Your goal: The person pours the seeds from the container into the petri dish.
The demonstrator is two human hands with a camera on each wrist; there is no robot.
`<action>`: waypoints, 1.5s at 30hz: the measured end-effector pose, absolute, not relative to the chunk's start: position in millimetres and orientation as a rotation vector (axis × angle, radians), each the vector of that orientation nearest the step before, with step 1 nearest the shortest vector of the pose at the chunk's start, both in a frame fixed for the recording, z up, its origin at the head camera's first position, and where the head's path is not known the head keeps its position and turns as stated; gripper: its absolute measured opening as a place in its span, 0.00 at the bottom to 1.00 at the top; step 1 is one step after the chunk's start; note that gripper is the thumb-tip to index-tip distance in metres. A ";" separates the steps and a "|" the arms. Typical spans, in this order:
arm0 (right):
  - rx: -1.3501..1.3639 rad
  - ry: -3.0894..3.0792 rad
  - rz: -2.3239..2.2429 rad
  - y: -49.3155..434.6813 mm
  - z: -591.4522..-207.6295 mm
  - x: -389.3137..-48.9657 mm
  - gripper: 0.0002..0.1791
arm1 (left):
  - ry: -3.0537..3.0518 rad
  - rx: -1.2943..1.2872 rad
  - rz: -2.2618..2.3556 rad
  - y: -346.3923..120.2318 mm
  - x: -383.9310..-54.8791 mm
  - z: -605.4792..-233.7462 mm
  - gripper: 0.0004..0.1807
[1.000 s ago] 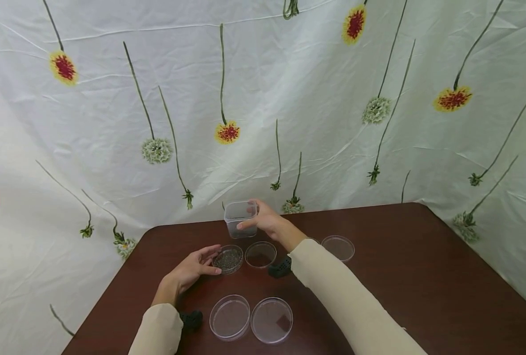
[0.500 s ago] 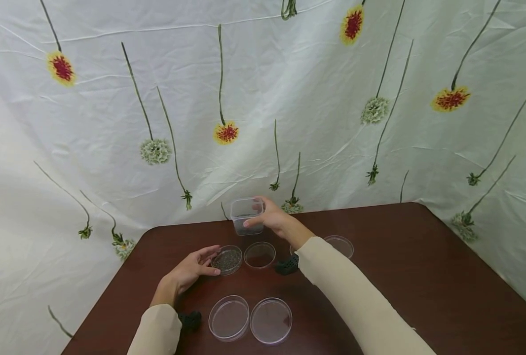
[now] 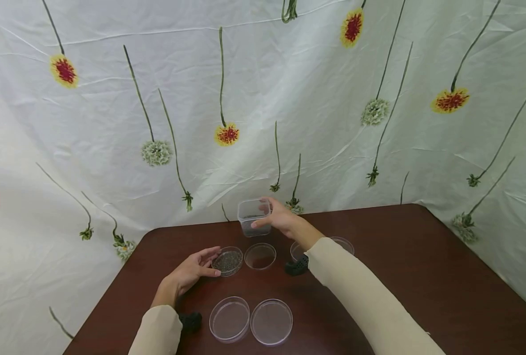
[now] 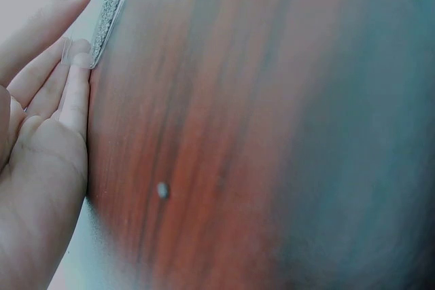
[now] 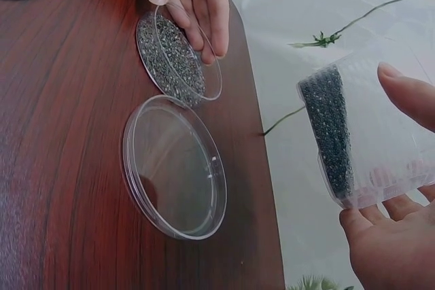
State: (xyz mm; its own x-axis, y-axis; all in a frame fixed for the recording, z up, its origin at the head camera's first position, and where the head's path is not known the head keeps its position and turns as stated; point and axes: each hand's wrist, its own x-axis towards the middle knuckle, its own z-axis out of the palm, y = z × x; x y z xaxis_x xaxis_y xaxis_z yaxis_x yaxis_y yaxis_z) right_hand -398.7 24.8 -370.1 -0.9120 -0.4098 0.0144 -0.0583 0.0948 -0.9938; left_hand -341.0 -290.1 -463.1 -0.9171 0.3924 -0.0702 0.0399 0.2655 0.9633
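Note:
A clear petri dish (image 3: 227, 261) of dark grey granules stands on the table. My left hand (image 3: 192, 268) holds it at its left side, fingers at the far rim and thumb at the near rim. In the left wrist view, fingertips meet the wall of this dish (image 4: 112, 15). My right hand (image 3: 281, 217) grips a clear plastic container (image 3: 254, 219) by its right side, above the table's far edge. Dark granules (image 5: 326, 127) lie inside the container in the right wrist view. Just right of the filled dish sits another petri dish (image 3: 260, 256), without granules.
Two clear petri dishes (image 3: 229, 319) (image 3: 271, 322) stand side by side at the front. Farther right, a petri dish (image 3: 296, 251) and another dish (image 3: 343, 243) are partly hidden by my right arm. A flower-print cloth (image 3: 254, 98) hangs behind the brown table (image 3: 405, 266).
My right hand has moved a little to the right with the plastic container, away from above the filled dish. The left hand and the dishes have stayed in place.

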 end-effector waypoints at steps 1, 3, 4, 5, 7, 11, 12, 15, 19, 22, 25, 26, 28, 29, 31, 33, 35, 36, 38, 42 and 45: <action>-0.464 2.109 -1.892 26.3 -369.8 -398.6 0.51 | 2.246 0.397 1.694 -289.9 -341.2 -463.4 0.48; -0.463 2.111 -1.890 29.5 -369.1 -398.0 0.51 | 2.244 0.385 1.700 -289.6 -341.3 -464.1 0.47; -0.463 2.114 -1.886 31.2 -368.9 -397.6 0.51 | 2.242 0.383 1.704 -289.7 -341.4 -464.4 0.47; -0.466 2.117 -1.883 32.7 -368.5 -397.1 0.51 | 2.240 0.374 1.712 -289.8 -341.3 -464.8 0.47; -0.474 2.116 -1.886 36.2 -368.0 -396.5 0.51 | 2.237 0.368 1.723 -290.6 -341.2 -465.4 0.47; -0.478 2.119 -1.895 43.6 -369.3 -396.8 0.51 | 2.233 0.366 1.732 -292.1 -340.8 -465.7 0.48; -0.478 2.121 -1.898 45.6 -369.6 -396.9 0.51 | 2.235 0.368 1.729 -292.2 -340.7 -465.6 0.48; -0.474 2.141 -1.894 51.7 -369.7 -397.0 0.50 | 2.243 0.368 1.720 -291.9 -340.9 -465.5 0.47; -0.473 2.160 -1.885 61.3 -370.2 -398.4 0.50 | 2.248 0.364 1.713 -290.6 -342.5 -465.8 0.47; -0.469 2.167 -1.895 69.7 -370.2 -399.4 0.50 | 2.246 0.367 1.711 -289.4 -344.0 -465.5 0.47; -0.470 2.169 -1.908 77.3 -370.3 -399.9 0.50 | 2.246 0.372 1.709 -288.9 -345.1 -465.2 0.47; -0.470 2.169 -1.909 79.5 -370.4 -399.9 0.50 | 2.243 0.369 1.713 -289.0 -345.2 -465.2 0.47; -0.458 2.165 -1.909 84.7 -371.0 -399.6 0.50 | 2.242 0.371 1.713 -289.1 -345.1 -465.3 0.47; -0.451 2.163 -1.908 87.4 -371.6 -399.6 0.50 | 2.242 0.373 1.710 -289.3 -344.9 -465.4 0.47; -0.449 2.155 -1.906 92.5 -373.1 -400.4 0.51 | 2.239 0.376 1.708 -289.5 -344.2 -465.2 0.47; -0.437 2.149 -1.910 97.7 -373.4 -400.4 0.52 | 2.241 0.380 1.705 -289.8 -343.4 -464.6 0.47; -0.437 2.141 -1.925 101.7 -373.4 -401.4 0.52 | 2.241 0.376 1.709 -290.2 -342.6 -463.9 0.47; -0.438 2.138 -1.934 103.4 -373.1 -402.0 0.52 | 2.240 0.374 1.714 -290.4 -342.3 -463.5 0.47; -0.430 2.135 -1.952 106.9 -371.9 -402.4 0.52 | 2.243 0.373 1.715 -290.9 -341.9 -462.8 0.47; -0.422 2.133 -1.970 115.5 -372.4 -403.6 0.53 | 2.241 0.380 1.713 -291.1 -341.9 -462.5 0.47; -0.432 2.138 -1.965 123.6 -374.0 -403.1 0.53 | 2.247 0.379 1.709 -290.2 -341.8 -462.9 0.47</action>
State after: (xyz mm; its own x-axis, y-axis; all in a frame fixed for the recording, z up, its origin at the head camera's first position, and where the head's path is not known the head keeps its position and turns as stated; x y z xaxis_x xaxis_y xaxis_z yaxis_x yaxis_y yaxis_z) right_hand -403.1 123.6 -374.0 -0.9361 -0.3486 0.0459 -0.0751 0.0708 -0.9947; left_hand -341.8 -290.2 -462.9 -0.9226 0.3791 -0.0716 0.0323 0.2607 0.9649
